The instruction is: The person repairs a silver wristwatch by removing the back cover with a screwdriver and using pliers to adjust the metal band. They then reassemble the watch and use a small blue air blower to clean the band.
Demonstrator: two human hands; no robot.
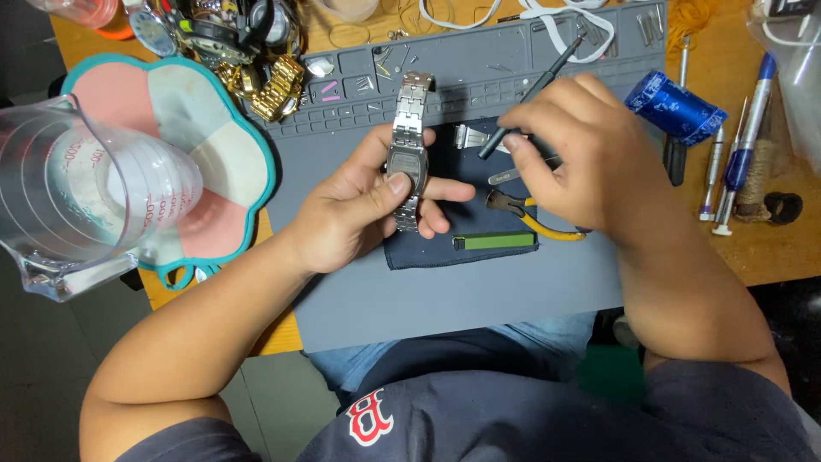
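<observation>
Left hand (368,214): I see it curled round a silver metal wristwatch (409,154), thumb pressed on the case, fingers wrapped behind; closed in a firm hold.
Watch position: it stands lengthwise in that grip, one end of the bracelet rising above the thumb, the other showing just below the fingers.
Right hand (581,158): pinched shut on a thin black tool (530,94), held like a pen; its lower tip points toward the watch but stays apart from it.
Progress, as I judge it: the watch is steadied and the tool is poised, yet no contact shows. The case looks closed, so I read the opening or adjusting work as not yet begun.
Under the hands: a dark cloth pad (445,248) on a grey work mat (479,291).
Just below the right hand: yellow-handled pliers (534,218) and a green bar (494,242).
Left of the left hand: a clear measuring jug (77,197).
Right of the right hand: a blue roll (676,107).
</observation>
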